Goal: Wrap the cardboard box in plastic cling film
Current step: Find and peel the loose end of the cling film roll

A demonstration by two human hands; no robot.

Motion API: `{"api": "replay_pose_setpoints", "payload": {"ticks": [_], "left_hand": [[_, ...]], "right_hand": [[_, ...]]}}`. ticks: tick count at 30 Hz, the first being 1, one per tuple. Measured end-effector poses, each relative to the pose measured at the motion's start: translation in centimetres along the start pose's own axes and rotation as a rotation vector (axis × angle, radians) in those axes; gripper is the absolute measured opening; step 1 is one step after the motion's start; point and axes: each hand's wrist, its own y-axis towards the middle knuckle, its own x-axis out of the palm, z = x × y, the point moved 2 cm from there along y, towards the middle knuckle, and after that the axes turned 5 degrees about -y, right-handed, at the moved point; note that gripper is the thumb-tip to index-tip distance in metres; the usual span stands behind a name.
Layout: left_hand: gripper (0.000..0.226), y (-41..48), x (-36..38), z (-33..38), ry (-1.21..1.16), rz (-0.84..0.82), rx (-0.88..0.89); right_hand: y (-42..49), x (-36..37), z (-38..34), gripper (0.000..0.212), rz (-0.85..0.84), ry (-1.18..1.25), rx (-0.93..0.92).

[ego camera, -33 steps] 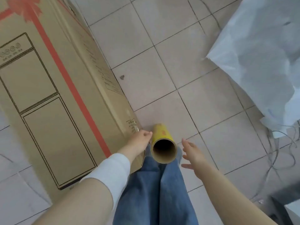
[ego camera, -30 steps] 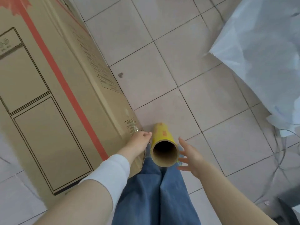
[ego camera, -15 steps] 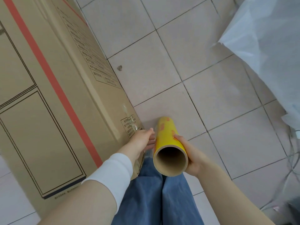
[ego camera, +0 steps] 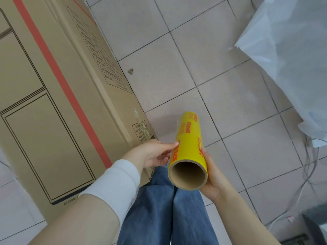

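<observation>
On the pale tiled floor (ego camera: 230,106), a big brown cardboard box (ego camera: 53,85) is at L. Just R of it, the yellow cling film roll (ego camera: 189,138) points its long way down at the floor. The right hand (ego camera: 214,177) wraps round it. The left hand (ego camera: 152,152), fingers loose, thumb tip touching roll, is nearer the box.

There is one cardboard box (ego camera: 53,106). Just right of the box are one yellow cling film roll (ego camera: 190,144), one left hand (ego camera: 153,152) and one right hand (ego camera: 215,177). By the box's near corner are two denim legs (ego camera: 152,209). Well right of the box lies one white plastic sheet (ego camera: 292,59).
</observation>
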Motion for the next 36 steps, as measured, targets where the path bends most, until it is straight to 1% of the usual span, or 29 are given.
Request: {"api": "replay_pose_setpoints", "payload": {"ticks": [1,3,4,7,10,12,15,16,18,19,20,22,23,24,25,27,28,29,31,34,36], "left_hand": [[0.031,-0.2,0.0,0.1,0.028,-0.014,-0.028],[0.027,-0.4,-0.1,0.3,0.082,-0.039,-0.085],[0.026,-0.5,-0.1,0.4,0.096,-0.057,-0.109],[0.027,-0.8,-0.1,0.7,0.109,-0.099,-0.137],[0.023,-0.9,-0.1,1.0,0.098,-0.109,-0.103],[0.019,-1.0,0.1,1.1,0.095,-0.104,-0.042],[0.015,-1.0,0.2,1.4,0.045,-0.055,0.075],[0.015,-1.1,0.1,1.5,0.006,-0.049,0.097],[0.017,-1.2,0.0,1.7,-0.108,-0.059,0.120],[0.017,-1.4,-0.1,1.9,-0.169,-0.062,0.130],[0.017,-1.4,-0.3,2.1,-0.210,-0.060,0.140],[0.016,-1.5,-0.6,2.4,-0.215,-0.039,0.152],[0.015,-1.4,-0.7,2.4,-0.202,-0.026,0.152],[0.014,-1.3,-0.8,2.3,-0.185,-0.009,0.143],[0.014,-1.1,-0.9,2.1,-0.157,0.009,0.128],[0.017,-0.6,-1.3,1.6,-0.020,0.069,0.101],[0.019,-0.3,-1.5,1.3,0.071,0.106,0.091],[0.021,0.0,-1.7,1.1,0.150,0.136,0.086],[0.023,0.3,-1.9,0.8,0.216,0.167,0.078],[0.021,0.4,-1.8,0.4,0.172,0.173,0.086],[0.016,0.2,-1.6,0.1,0.087,0.167,0.090]], "right_hand": [[0.1,-0.1,0.2,0.091,0.007,0.019,-0.005],[0.3,-0.4,0.7,0.119,-0.008,0.065,0.002],[0.3,-0.5,0.9,0.125,-0.029,0.087,0.004],[0.4,-0.6,1.2,0.120,-0.089,0.152,-0.004],[0.4,-0.3,1.2,0.115,-0.107,0.202,-0.044],[0.5,-0.3,1.3,0.115,-0.101,0.211,-0.069],[0.8,-0.3,1.4,0.111,-0.080,0.258,-0.098],[0.8,-0.3,1.3,0.106,-0.075,0.268,-0.103],[0.8,-0.3,1.2,0.086,-0.048,0.307,-0.115],[0.9,-0.4,1.3,0.082,-0.032,0.321,-0.113],[1.0,-0.5,1.4,0.086,-0.022,0.325,-0.109],[1.4,-0.8,1.9,0.109,-0.008,0.310,-0.091],[1.7,-1.0,2.2,0.116,0.008,0.303,-0.078],[2.0,-1.3,2.4,0.116,0.030,0.296,-0.064],[2.3,-1.6,2.5,0.108,0.050,0.285,-0.052],[2.6,-2.2,2.5,0.081,0.071,0.258,-0.016],[2.8,-2.5,2.5,0.075,0.075,0.235,0.008],[2.9,-2.7,2.6,0.074,0.086,0.195,0.035],[2.8,-2.9,2.8,0.086,0.108,0.144,0.077],[2.7,-3.8,3.2,0.116,0.107,0.149,0.119],[2.5,-4.3,3.1,0.120,0.093,0.159,0.113]]}}
